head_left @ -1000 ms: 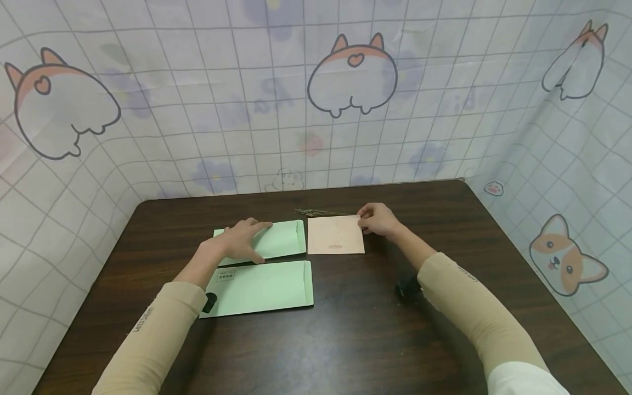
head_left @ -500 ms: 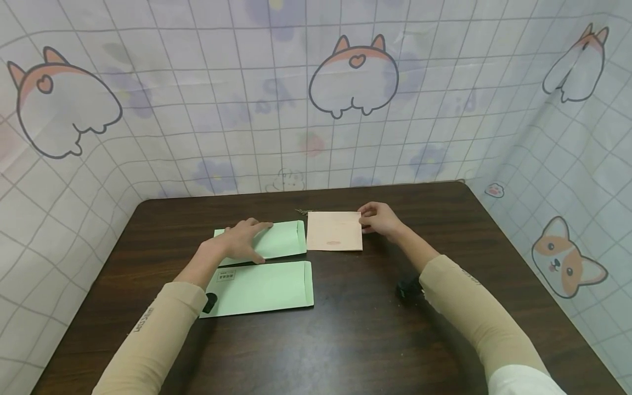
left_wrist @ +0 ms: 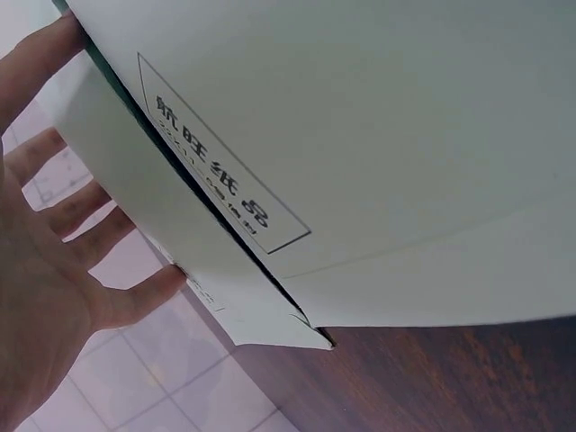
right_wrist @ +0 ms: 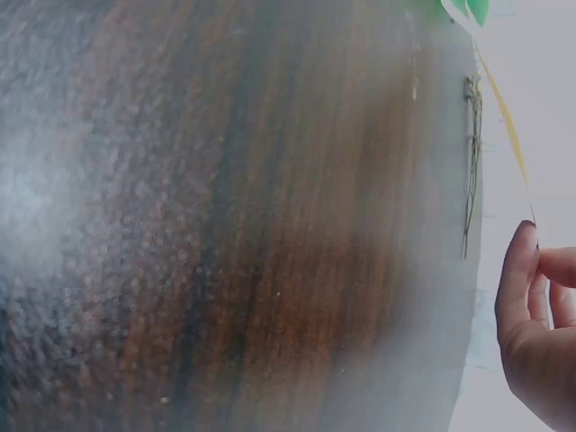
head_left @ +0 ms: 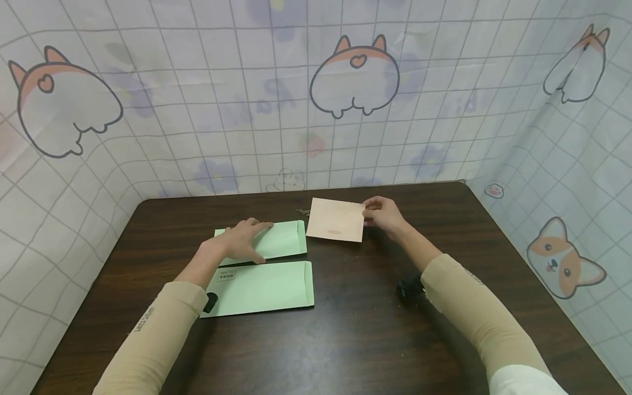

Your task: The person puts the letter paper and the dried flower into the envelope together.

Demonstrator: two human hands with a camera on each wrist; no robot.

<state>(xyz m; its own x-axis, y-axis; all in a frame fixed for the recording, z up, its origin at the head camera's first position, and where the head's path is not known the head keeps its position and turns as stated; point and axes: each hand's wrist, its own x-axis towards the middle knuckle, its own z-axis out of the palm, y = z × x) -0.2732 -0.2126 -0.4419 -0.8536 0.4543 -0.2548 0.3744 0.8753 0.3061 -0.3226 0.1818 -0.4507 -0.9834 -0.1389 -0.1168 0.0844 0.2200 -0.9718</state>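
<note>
My left hand [head_left: 240, 241] rests with spread fingers on the farther green envelope [head_left: 281, 240]. In the left wrist view the hand [left_wrist: 54, 261] touches that envelope [left_wrist: 171, 198] along its edge, and the nearer green envelope [left_wrist: 387, 162], with a printed box, fills the foreground. My right hand [head_left: 384, 214] pinches a flat beige envelope or card [head_left: 337, 220] by its right edge. The right wrist view shows this piece nearly edge-on [right_wrist: 504, 112], raised off the table, at the fingertips of the hand [right_wrist: 540, 315]. Dried stalks [head_left: 303, 212] lie behind it, mostly hidden in the head view.
The nearer green envelope [head_left: 261, 289] lies flat, in front of the other. A dark wooden table [head_left: 345, 340] carries everything. Patterned cloth walls [head_left: 222, 99] enclose its back and sides. A black wrist device [head_left: 410, 286] hangs under the right sleeve.
My right hand has lifted the beige piece and shifted it toward the back, where it now sits tilted and hides more of the stalks. My left hand has stayed put.
</note>
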